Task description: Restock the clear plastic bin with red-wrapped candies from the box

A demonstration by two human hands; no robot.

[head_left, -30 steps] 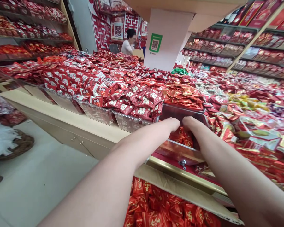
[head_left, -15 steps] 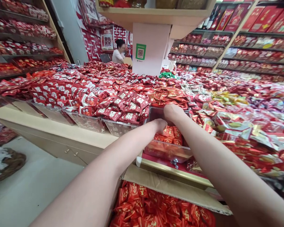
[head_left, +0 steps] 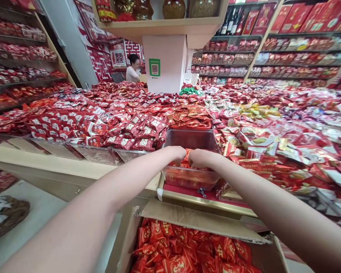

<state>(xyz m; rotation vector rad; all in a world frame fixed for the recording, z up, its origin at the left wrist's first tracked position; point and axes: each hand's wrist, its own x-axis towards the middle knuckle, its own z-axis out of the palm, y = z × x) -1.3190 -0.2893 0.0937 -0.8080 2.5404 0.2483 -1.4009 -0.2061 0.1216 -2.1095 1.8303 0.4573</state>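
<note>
Both my hands reach into a clear plastic bin (head_left: 191, 179) at the table's front edge. Small shiny red packets with gold print (head_left: 186, 156) lie low in it, toward the front. My left hand (head_left: 177, 154) bends down at the bin's left side, its fingers curled at these packets. Close beside it, my right hand (head_left: 199, 158) is likewise curled downward on the packets. Red wrappers show between the two hands; most fingertips are hidden. Below the bin, an open cardboard box (head_left: 199, 219) holds many similar red packets (head_left: 177, 261).
Bins heaped with maroon packets (head_left: 143, 131) stand to the left. Mixed wrapped sweets (head_left: 255, 151) are piled on the right. A white pillar (head_left: 167, 74) with a QR sign rises behind, under a shelf (head_left: 165, 25). One person (head_left: 133, 72) is at the back.
Both hands have come from the rear of the bin toward its front, baring the dark back part. The view has shifted, and more of the cardboard box shows.
</note>
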